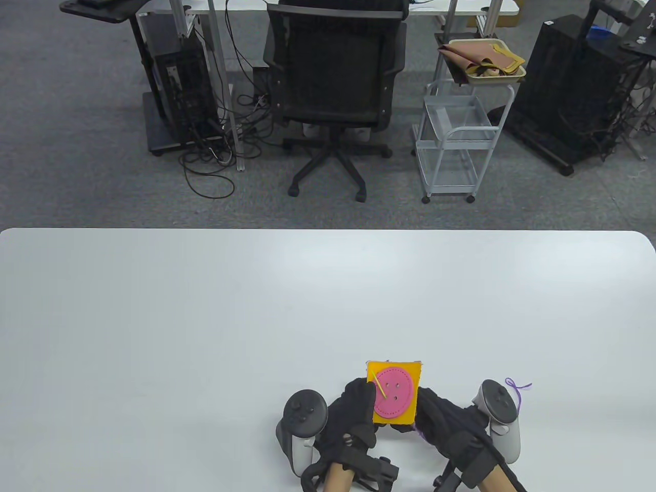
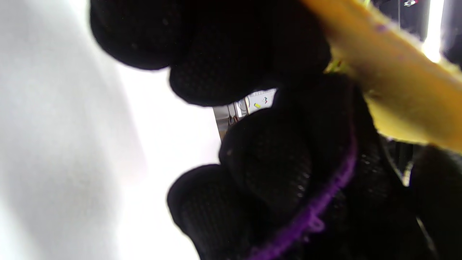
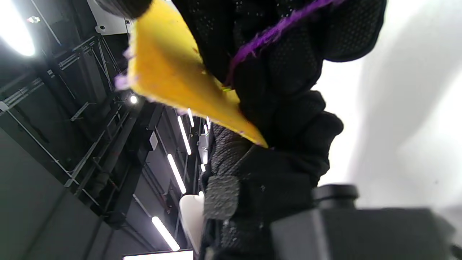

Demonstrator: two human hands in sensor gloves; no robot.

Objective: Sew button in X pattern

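Observation:
A yellow felt square (image 1: pixel 413 371) with a pink four-hole button (image 1: pixel 393 392) on it is held up just above the table's near edge. A thin yellow needle (image 1: pixel 380 388) lies slanted across the button's left side. My left hand (image 1: pixel 365 393) grips the square's left edge, thumb next to the needle. My right hand (image 1: pixel 423 406) holds the right edge, fingers under the felt. Purple thread (image 1: pixel 518 389) trails right, behind the right tracker. In the left wrist view the thread (image 2: pixel 325 202) crosses gloved fingers under the felt (image 2: pixel 397 83). The right wrist view shows the felt's underside (image 3: pixel 166 68) and thread (image 3: pixel 267 34).
The white table (image 1: pixel 205 318) spreads out ahead of the hands. Beyond its far edge stand a black office chair (image 1: pixel 333 87), a white wire trolley (image 1: pixel 456 138) with a tray of fabric, and computer stands.

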